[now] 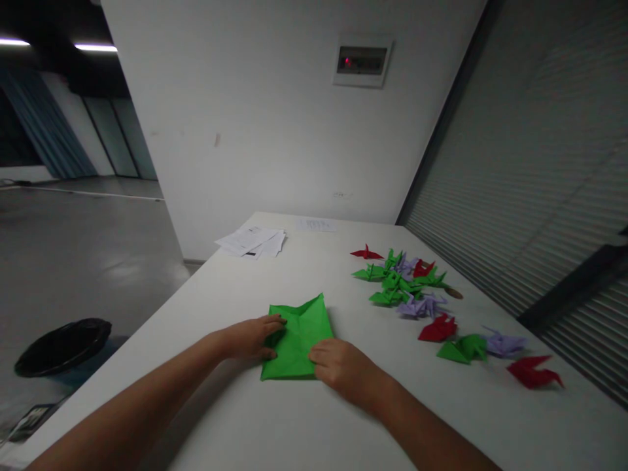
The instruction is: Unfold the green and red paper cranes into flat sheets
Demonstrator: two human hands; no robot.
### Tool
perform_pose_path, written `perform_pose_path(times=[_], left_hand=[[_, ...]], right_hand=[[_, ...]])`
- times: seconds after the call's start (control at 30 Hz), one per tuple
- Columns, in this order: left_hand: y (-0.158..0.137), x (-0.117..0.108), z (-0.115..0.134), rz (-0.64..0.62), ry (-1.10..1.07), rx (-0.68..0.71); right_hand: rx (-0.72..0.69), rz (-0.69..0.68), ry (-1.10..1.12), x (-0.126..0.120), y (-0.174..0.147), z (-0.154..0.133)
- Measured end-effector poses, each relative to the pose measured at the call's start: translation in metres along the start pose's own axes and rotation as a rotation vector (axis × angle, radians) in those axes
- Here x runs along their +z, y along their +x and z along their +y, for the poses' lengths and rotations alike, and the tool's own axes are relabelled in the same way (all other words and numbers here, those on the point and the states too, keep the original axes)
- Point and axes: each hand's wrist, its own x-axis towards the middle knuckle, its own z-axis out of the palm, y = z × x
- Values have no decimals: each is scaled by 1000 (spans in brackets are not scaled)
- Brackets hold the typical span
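The creased green origami sheet [300, 333] lies on the counter [235, 418] in front of you; judged light, limp and easily crumpled, it is best held by its side edges. Your left hand [252, 337] rests there, thumb and fingers apart; your right hand [338, 366] curls opposite, its pinch unverifiable.

Matt paper, lightly creased, is seen in the green sheet [300, 337]; the folded figures [438, 329] are likewise made of paper. The tabletop [230, 425] is finished smooth — low in gloss. Shiny, wrinkled plastic is shown by the bin liner [94, 328], a dull sheen is given off by the floor [125, 242], and cloth is recognised in the pleated curtain [46, 127].
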Motion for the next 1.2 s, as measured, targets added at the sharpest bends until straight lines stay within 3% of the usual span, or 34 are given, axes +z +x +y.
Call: perform_pose_path(times=[0.1, 0.23, 0.33, 0.53, 1.0, 1.2], left_hand=[[-1, 1, 3, 18, 12, 19], [7, 9, 12, 111, 64, -19], [14, 19, 15, 144, 216, -28], [8, 23, -7, 36, 327, -97], [-2, 10, -36, -74, 330, -200], [-19, -12, -72, -12, 325, -394]], right_hand=[[-16, -113, 24, -1, -6, 3], [209, -63, 219, -4, 6, 6], [353, -23, 153, 3, 22, 14], [362, -198, 71, 28, 31, 33], [356, -174, 17, 38, 39, 49], [453, -128, 37, 27, 24, 62]])
